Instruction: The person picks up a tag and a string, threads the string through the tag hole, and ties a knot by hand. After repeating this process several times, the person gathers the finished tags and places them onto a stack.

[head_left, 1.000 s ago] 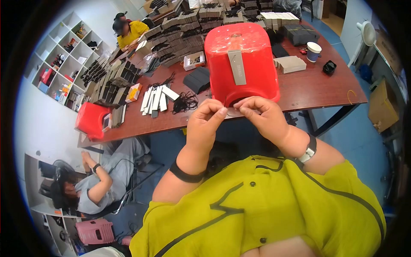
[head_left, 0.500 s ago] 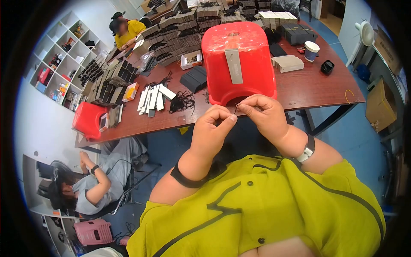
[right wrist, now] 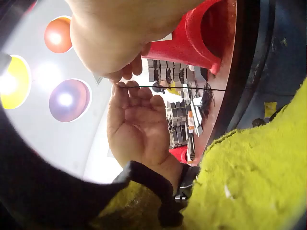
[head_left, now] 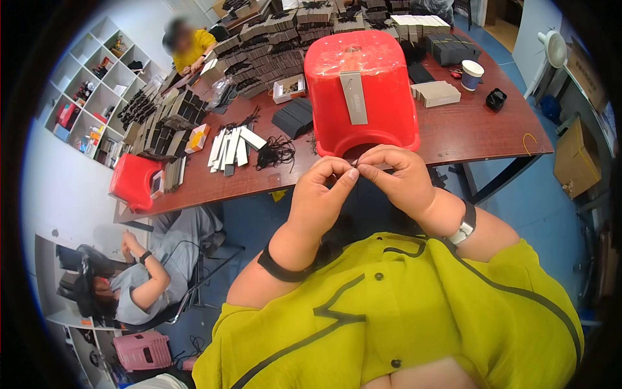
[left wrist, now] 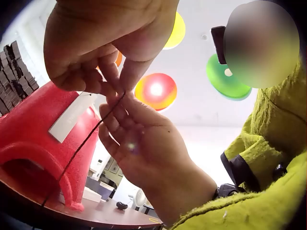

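A thin black cord [left wrist: 81,143] runs between my fingertips and hangs down in the left wrist view; in the right wrist view the cord [right wrist: 192,88] looks like a straight line. My left hand [head_left: 322,194] pinches it between thumb and forefinger. Meeting it tip to tip, my right hand [head_left: 403,181] also pinches the cord. Both hands are in front of the table edge, just below a red stool [head_left: 324,91]. A long grey tag [head_left: 354,97] lies against the stool's side. The fingertips hide the piece of cord between them.
On the table [head_left: 479,139] lie white strips [head_left: 228,148], a tangle of black cords [head_left: 275,153] and a dark card stack [head_left: 293,119]. Bundled tags [head_left: 259,61] are piled behind. A paper cup [head_left: 472,76] stands at right. Another person [head_left: 152,279] sits at left.
My hands have come closer together, so their fingertips now meet. The short upright bit of cord seen half a second ago is now mostly covered by the fingers.
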A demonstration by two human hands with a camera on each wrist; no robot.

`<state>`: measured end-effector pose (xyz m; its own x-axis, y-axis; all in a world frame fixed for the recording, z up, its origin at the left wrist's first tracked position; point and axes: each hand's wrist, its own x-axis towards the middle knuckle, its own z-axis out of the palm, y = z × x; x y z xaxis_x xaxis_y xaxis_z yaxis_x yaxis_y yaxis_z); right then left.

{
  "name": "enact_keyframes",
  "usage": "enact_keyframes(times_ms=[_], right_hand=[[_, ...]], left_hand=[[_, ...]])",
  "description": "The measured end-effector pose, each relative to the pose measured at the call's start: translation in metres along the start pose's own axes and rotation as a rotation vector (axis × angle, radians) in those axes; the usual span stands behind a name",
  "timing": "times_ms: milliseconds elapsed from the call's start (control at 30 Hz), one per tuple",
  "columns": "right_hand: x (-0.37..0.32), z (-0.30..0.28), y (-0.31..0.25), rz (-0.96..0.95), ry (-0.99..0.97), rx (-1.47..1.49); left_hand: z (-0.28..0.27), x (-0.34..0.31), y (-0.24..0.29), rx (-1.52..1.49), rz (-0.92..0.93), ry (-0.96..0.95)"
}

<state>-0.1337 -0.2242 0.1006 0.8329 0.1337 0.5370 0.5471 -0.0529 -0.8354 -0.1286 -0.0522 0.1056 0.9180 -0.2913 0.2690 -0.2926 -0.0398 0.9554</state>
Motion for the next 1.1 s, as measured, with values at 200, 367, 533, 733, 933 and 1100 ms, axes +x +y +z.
enact_keyframes(times_ms=[200, 367, 533, 733, 933, 1100], right_hand=[[0.004, -0.004, -0.003, -0.046, -0.086, -0.048], [0.006, -0.006, 0.003, -0.166, -0.154, -0.177], [0.003, 0.0, 0.007, -0.096, -0.109, -0.136], [-0.002, 0.005, 0.026, 0.456, -0.087, 0.604], [0.021, -0.013, 0.039, 0.26, 0.231, 0.542], [0.047, -0.086, 0.048, 0.119, 0.488, 0.833]], left_hand=[[-0.005, 0.0, -0.003, 0.031, -0.032, -0.068], [-0.007, 0.003, 0.01, 0.583, 0.311, -0.082], [-0.006, 0.005, 0.005, 0.599, 0.441, -0.042], [-0.007, 0.005, 0.003, 0.49, 0.154, -0.127], [-0.011, 0.013, -0.022, -0.15, -0.183, -0.281], [-0.051, 0.03, -0.027, -0.182, -0.343, -0.176]])
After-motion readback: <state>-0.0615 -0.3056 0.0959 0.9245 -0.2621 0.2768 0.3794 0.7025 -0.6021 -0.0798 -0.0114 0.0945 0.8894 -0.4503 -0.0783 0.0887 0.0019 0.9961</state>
